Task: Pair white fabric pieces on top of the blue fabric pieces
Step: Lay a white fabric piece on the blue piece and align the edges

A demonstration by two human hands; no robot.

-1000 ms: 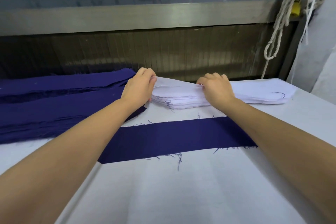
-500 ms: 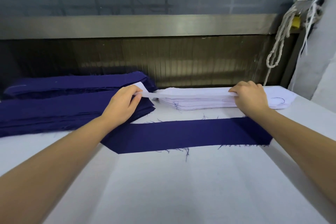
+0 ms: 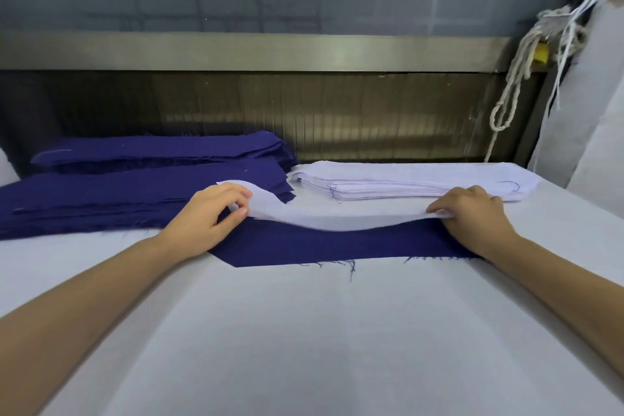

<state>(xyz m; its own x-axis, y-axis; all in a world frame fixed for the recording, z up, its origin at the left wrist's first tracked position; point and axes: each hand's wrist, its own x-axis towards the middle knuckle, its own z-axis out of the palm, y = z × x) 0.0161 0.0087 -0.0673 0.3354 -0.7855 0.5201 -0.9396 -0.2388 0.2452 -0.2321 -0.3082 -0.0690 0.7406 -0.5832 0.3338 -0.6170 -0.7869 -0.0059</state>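
Observation:
A single long blue fabric piece (image 3: pixel 337 248) lies flat across the middle of the white table (image 3: pixel 304 348). Just above its far edge hangs a white fabric piece (image 3: pixel 331 218), sagging in the middle. My left hand (image 3: pixel 209 216) pinches its left end and my right hand (image 3: pixel 472 213) pinches its right end. Behind, a stack of white fabric pieces (image 3: pixel 412 181) sits at the back right. Two stacks of blue fabric pieces (image 3: pixel 135 192) lie at the back left.
A metal rail and dark ribbed panel (image 3: pixel 304 111) run along the table's far edge. A knotted white rope (image 3: pixel 516 78) hangs at the back right beside a white wall. Loose blue threads fray from the single blue piece's near edge.
Both hands lifted the top white piece off the white stack, spread apart to its two ends, and drew it toward me, down over the single blue piece.

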